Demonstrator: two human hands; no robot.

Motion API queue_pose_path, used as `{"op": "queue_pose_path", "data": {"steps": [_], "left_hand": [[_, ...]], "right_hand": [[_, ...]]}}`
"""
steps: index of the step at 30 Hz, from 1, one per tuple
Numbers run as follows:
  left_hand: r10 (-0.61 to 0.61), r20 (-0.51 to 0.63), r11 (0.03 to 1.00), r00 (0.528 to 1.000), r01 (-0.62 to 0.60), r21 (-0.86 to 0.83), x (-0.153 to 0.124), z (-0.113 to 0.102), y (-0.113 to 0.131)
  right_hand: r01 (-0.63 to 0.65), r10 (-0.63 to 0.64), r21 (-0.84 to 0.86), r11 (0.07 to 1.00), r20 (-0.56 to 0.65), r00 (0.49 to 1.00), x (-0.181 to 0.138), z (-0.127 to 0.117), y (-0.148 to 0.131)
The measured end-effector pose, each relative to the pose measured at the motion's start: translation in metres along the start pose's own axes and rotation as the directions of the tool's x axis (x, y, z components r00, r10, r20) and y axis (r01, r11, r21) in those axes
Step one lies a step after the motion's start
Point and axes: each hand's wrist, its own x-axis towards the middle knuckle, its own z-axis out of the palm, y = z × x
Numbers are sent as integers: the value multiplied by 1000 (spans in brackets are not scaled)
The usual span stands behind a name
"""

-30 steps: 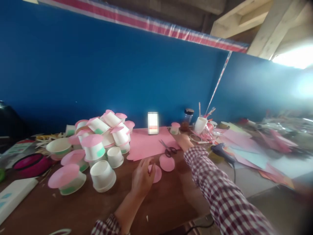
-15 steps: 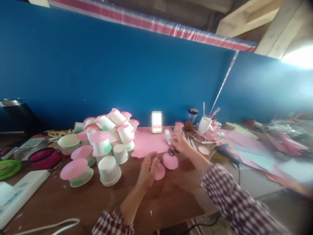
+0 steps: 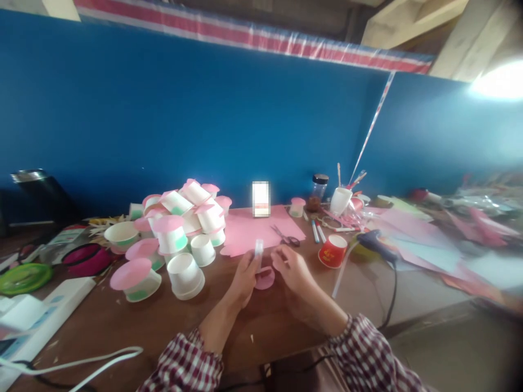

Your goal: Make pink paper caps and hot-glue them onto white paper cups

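My left hand [image 3: 244, 280] is closed around a small clear-and-white tube [image 3: 259, 248], perhaps a glue stick, which stands upright between its fingers. A round pink paper piece [image 3: 265, 280] is just beside those fingers, low over the table. To the right, my right hand [image 3: 292, 265] has its fingers curled in and pressed together; whatever they may hold is too small to make out. Beyond both hands, scissors [image 3: 286, 236] lie with blades apart on the edge of a pink paper sheet [image 3: 245, 231].
Paper cups with pink disc tops [image 3: 169, 231] are piled at left, with white cups [image 3: 183, 275] in front. A red cup [image 3: 333, 251], markers [image 3: 317, 231] and a glue gun [image 3: 378, 247] with a cord lie at right. A power strip [image 3: 44, 321] is at near left.
The white tube has passed from my right hand to my left. My right hand has come back from the pink sheet toward the left, uncovering the scissors and red cup.
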Motion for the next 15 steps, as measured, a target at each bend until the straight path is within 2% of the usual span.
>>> {"op": "queue_pose_path", "data": {"steps": [3,6,8,11,13,15], "left_hand": [[-54,63,998,997,51,41,-3,4,-3],[-111,151,993,982,114,-11,-7,7,-4],[-183,182,972,966,206,-114,-8,7,0],[-289,255,898,923,353,-262,-7,6,10],[-326,286,865,901,406,-294,-6,4,15],[-350,288,852,891,431,-297,-5,3,18]], "right_hand": [[-44,48,61,997,-56,997,7,4,-7],[-179,177,243,954,27,984,9,16,-15],[-280,274,384,880,70,959,10,22,-19],[-394,402,589,706,125,907,13,24,-20],[-460,445,665,589,209,871,15,21,-19],[-479,447,680,555,242,861,15,19,-17]]}}
